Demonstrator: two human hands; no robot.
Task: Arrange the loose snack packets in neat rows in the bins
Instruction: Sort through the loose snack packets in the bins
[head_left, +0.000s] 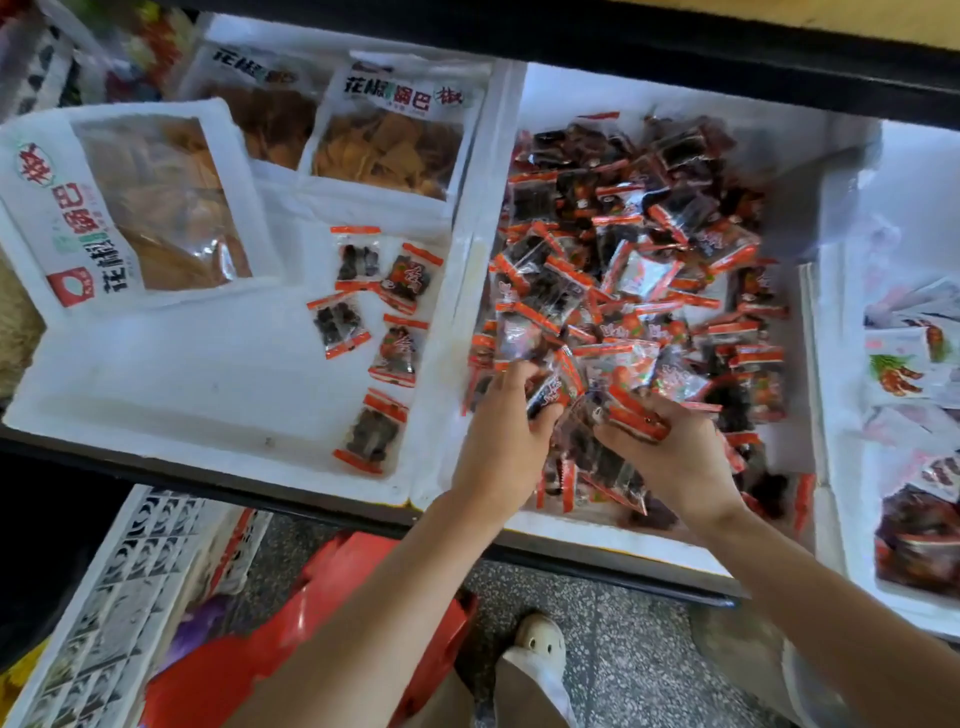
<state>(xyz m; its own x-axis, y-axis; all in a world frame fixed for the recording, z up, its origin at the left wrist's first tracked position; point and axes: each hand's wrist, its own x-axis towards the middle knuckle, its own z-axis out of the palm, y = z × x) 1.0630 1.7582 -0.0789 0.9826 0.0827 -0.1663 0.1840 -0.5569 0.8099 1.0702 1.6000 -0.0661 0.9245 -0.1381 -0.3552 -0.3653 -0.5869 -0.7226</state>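
Black shelf (156, 470) — 3 white foam bins (197, 379) side by side on it.

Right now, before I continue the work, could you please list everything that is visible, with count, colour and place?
foam bins: three, white, side by side.
large crisp bags: three, white with clear windows, far part of the left bin.
laid-out packets: five, clear with red ends and dark contents, right side of the left bin.
loose packets: many, same colours, piled in the middle bin.
white packets: several, red picture, right bin.
dark red packets: a few, near end of the right bin.
crate: one, white, floor at lower left.
red plastic item: one, beside the crate.
shoe: one, white, floor.
left hand: grips loose packets at the pile's near edge.
right hand: fingers hold loose packets beside it.
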